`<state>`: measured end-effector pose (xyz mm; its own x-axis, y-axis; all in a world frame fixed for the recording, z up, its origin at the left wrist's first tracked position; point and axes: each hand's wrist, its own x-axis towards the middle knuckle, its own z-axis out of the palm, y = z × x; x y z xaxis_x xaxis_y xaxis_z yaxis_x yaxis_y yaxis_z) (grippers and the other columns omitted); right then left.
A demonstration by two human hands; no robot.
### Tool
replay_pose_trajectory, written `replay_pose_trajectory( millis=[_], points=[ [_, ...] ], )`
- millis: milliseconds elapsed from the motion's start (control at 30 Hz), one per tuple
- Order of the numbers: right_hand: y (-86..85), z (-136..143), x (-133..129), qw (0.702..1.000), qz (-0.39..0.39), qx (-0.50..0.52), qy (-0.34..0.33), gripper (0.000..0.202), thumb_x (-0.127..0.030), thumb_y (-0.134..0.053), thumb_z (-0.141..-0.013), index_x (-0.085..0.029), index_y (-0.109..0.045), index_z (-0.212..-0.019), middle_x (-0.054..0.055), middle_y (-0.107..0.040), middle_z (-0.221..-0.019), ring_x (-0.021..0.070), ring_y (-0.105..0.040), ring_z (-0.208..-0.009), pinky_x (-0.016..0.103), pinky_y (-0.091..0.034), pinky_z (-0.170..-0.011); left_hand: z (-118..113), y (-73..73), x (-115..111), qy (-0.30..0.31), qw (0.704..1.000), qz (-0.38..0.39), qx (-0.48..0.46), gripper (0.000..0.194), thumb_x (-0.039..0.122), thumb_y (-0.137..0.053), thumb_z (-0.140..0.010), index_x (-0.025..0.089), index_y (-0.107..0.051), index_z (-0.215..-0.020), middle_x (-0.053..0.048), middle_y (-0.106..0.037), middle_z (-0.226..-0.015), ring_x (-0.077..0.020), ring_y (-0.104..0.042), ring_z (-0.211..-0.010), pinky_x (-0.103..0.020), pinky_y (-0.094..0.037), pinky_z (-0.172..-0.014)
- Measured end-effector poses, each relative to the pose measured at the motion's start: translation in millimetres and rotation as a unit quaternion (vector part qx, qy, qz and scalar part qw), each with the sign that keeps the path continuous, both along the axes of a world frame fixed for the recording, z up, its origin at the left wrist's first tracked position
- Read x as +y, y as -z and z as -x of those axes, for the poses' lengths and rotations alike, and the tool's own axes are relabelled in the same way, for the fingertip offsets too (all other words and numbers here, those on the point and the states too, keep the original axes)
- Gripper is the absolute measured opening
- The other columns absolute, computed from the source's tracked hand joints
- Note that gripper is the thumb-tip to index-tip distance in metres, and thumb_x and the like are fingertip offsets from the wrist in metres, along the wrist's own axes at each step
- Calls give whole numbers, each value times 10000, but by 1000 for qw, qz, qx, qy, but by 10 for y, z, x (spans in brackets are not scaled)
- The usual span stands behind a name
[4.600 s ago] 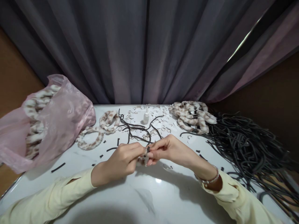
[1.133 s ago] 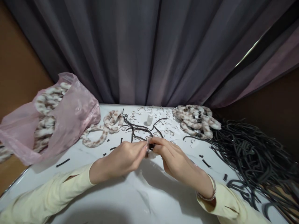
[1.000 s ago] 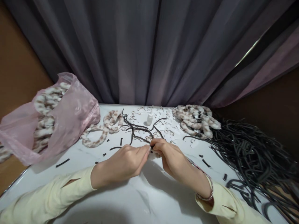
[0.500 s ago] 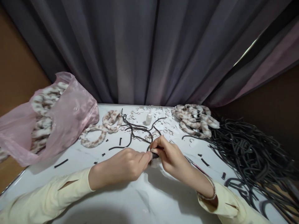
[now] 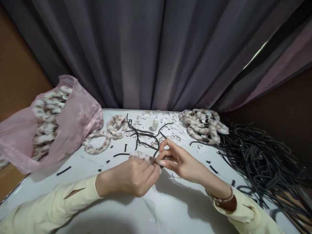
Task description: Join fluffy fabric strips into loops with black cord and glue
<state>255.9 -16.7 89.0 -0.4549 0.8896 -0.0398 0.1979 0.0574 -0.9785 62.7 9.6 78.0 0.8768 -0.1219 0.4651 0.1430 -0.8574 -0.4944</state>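
Above white marbled tabletop (image 5: 168,211), left hand (image 5: 135,177) grips brown-spotted white plush tube (image 5: 140,156).
Right hand (image 5: 180,165) pinches its end; if that pinch slackens, it could slip.

I hold matt, fluffy plush (image 5: 141,156) over a smooth, glossy tabletop (image 5: 175,217); left of my grip, a shiny plastic bag (image 5: 75,118).

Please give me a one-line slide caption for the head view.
Left hand and right hand meet at a furry piece over a white table, between pink bag and black cords.
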Motion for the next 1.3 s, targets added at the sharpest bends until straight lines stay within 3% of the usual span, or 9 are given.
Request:
replay_pose_trajectory(
  millis=[133,233,333,433,600,867,1000,1133,1300],
  points=[
    [50,-4,-18,999,-4,16,32,248,-214,-552,-837,-212,-321,-927,23,-623,-784,113,-549,-674,236,-432,-611,11,38,14,6,1000,26,-12,143,56,-436,-848,61,-578,-864,-10,-546,-551,-133,-487,-456,-245,-387,-382],
    [154,8,-120,977,-180,-35,112,209,-123,-481,-856,-215,-332,-971,43,-611,-841,139,-597,-769,271,-481,-663,53,81,71,-54,957,280,-47,144,191,-462,-891,94,-568,-896,-35,-601,-649,-146,-565,-573,-244,-458,-497],
    [278,6,-261,920,-359,-71,141,296,-26,-432,-844,-219,-367,-1059,67,-587,-921,160,-595,-879,306,-514,-726,63,94,140,-103,753,648,-50,304,393,-434,-905,132,-547,-1014,-58,-652,-838,-130,-604,-688,-222,-474,-587],
    [378,3,-381,895,-426,-64,114,426,28,-413,-818,-231,-373,-1153,73,-596,-955,172,-583,-917,336,-528,-769,-11,63,162,-68,547,834,-23,359,444,-410,-903,143,-577,-1002,-48,-639,-878,-113,-575,-726,-208,-439,-635],
    [498,6,-482,873,-471,-38,121,528,53,-427,-790,-205,-335,-1241,96,-562,-965,177,-572,-899,349,-541,-749,-184,36,72,-28,414,909,34,398,480,-518,-836,107,-594,-719,41,-405,-552,-65,-314,-501,-202,-236,-472],
    [496,9,-571,868,-472,-36,150,540,50,-466,-758,-226,-332,-1203,90,-554,-945,183,-588,-870,368,-541,-718,-220,28,2,-45,363,930,15,244,319,-645,-755,90,-702,-816,29,-435,-547,-58,-283,-493,-221,-175,-474],
    [406,16,-608,849,-469,-127,206,474,-40,-558,-754,-220,-379,-1154,77,-619,-897,227,-598,-874,436,-496,-754,-213,-16,-19,-55,372,926,5,206,291,-650,-753,99,-716,-787,18,-503,-547,-54,-319,-486,-204,-199,-457],
    [428,26,-650,844,-446,-167,245,528,-51,-577,-773,-204,-355,-1226,106,-642,-942,218,-609,-830,375,-526,-670,-203,51,-72,-88,418,903,-36,206,263,-644,-763,115,-705,-893,-32,-652,-665,-68,-437,-504,-183,-300,-451],
    [544,33,-702,872,-412,-107,241,596,-38,-551,-808,-208,-264,-1302,105,-642,-987,161,-632,-802,284,-554,-661,-190,147,-176,-50,546,831,-92,223,215,-600,-797,114,-676,-979,-88,-708,-755,-108,-528,-516,-197,-373,-405]
  ],
)
